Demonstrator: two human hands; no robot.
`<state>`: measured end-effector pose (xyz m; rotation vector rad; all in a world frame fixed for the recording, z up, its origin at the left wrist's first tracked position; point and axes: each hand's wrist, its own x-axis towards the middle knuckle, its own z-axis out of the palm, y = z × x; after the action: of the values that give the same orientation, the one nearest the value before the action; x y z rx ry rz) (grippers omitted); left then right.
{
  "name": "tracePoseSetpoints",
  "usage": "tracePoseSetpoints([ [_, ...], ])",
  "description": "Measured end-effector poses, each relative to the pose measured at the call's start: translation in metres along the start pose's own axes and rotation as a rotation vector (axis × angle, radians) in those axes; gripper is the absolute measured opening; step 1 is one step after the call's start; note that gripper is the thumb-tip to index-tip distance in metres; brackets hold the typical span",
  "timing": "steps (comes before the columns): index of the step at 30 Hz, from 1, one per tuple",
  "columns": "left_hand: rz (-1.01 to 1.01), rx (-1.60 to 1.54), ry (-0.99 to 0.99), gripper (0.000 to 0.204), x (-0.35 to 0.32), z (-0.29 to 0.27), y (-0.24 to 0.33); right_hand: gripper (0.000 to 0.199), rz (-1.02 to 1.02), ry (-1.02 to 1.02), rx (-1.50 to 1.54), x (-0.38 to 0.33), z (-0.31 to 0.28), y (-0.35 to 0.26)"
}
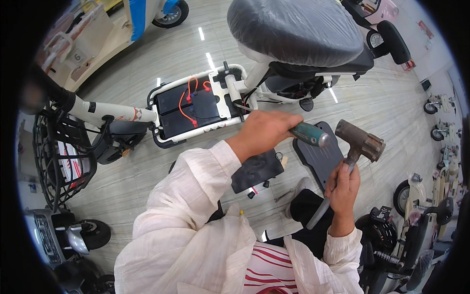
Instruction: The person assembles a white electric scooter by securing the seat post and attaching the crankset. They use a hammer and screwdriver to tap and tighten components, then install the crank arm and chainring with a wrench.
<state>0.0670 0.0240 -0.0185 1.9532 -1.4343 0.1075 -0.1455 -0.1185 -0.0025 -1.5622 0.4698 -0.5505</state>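
My left hand [269,130] is wrapped around a screwdriver with a green handle [312,134]. The handle's butt points right, and the shaft's tip reaches the white frame by the base of the seat post [252,78] of an electric scooter. In my right hand [342,188] is a hammer [361,141], gripped partway along its grey shaft. Its worn metal head is raised just right of the screwdriver's butt, apart from it. Left of the post, the scooter's open floor compartment shows black batteries [174,121] with orange wires [182,104] and a white metal bracket [220,95] across them.
A plastic-wrapped seat [293,32] overhangs the far side. On the floor lie a black footboard panel [320,152], a dark flat sheet [257,170] and a wrench [284,196]. A black wire basket [63,157] stands left; more scooters [416,206] line the right.
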Motion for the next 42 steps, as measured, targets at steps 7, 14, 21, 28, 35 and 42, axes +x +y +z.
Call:
tracePoseSetpoints([
  [7, -0.025, -0.025, 0.133, 0.04, -0.011, -0.011, -0.011, 0.028, -0.485, -0.185, -0.446, -0.03, -0.005, -0.006],
  [14, -0.048, -0.009, 0.117, 0.039, -0.024, -0.013, -0.015, 0.023, -0.625, -0.271, -0.873, -0.017, 0.026, -0.034],
  [21, -0.156, -0.119, 0.171, 0.035, -0.052, -0.031, -0.039, 0.013, -0.528, -0.234, -0.741, -0.036, 0.018, -0.022],
  [28, -0.135, -0.697, 0.845, 0.027, -0.076, -0.066, -0.028, 0.021, -0.051, -0.155, -0.576, -0.002, 0.049, 0.017],
  [35, -0.102, -0.483, 0.562, 0.038, -0.093, -0.049, -0.01, 0.025, 1.204, 0.067, 0.374, 0.017, 0.013, 0.276],
  [42, 0.142, -0.31, -0.155, 0.047, -0.066, -0.023, 0.026, 0.028, 1.201, 0.249, 0.644, -0.038, -0.04, 0.409],
])
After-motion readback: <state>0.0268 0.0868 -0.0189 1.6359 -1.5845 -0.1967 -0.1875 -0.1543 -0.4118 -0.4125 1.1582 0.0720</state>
